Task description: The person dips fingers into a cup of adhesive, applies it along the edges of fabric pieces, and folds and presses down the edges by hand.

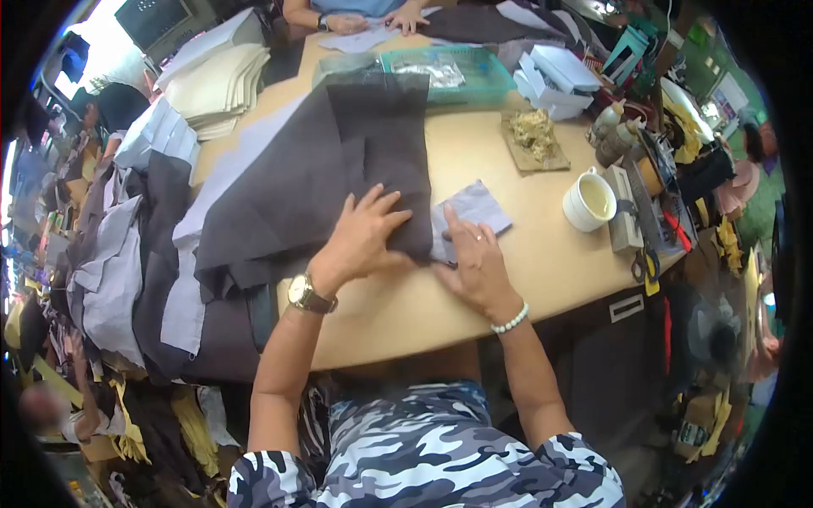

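A large dark grey piece of fabric [288, 178] lies spread on the table in front of me. My left hand [360, 237] rests on its lower right part, fingers spread and pointing away. Right of the dark fabric lies a small lilac-grey fabric piece [478, 206], roughly square. My right hand [474, 262] lies over its lower part with the fingers stretched out, its thumb near the dark fabric's corner. Part of the small piece is hidden under that hand. Lighter grey fabric [188, 292] shows along the left edge of the dark piece.
A white mug [589, 201] stands to the right, near a board with a yellowish lump [535, 140]. Scissors [648, 269] hang by the right edge. Behind are a teal tray [491, 80], white boxes [555, 80] and stacked cream sheets [216, 85]. Across the table a person's hands [406, 17] touch fabric.
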The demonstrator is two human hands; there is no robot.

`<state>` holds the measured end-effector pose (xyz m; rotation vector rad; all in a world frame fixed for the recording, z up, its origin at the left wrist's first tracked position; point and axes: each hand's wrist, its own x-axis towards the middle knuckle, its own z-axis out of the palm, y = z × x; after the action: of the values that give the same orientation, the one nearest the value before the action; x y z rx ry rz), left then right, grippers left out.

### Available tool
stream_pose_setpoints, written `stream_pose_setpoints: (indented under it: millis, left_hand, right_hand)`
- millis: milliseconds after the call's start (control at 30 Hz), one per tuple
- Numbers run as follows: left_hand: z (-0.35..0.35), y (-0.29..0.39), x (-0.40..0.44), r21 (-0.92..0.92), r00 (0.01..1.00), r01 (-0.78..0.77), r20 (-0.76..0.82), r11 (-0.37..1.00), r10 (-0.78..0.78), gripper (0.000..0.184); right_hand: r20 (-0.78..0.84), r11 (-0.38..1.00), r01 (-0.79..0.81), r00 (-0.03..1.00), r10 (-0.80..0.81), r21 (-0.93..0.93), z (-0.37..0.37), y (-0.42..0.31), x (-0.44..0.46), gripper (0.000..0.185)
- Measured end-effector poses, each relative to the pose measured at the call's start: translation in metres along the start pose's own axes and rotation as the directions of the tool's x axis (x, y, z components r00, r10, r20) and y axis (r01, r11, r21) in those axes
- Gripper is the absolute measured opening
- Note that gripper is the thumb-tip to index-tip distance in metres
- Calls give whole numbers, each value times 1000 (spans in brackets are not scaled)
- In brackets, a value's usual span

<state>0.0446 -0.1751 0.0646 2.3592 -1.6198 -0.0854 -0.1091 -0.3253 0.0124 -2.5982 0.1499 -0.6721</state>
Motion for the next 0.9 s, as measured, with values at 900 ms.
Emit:
stream_pose_setpoints:
  millis: [900]
  left_hand:
    - [29, -35, 10, 30, 994, 42, -104, 999, -38, 29]
  right_hand:
    - [54, 880, -404, 913, 404, 251, -13, -70, -73, 77]
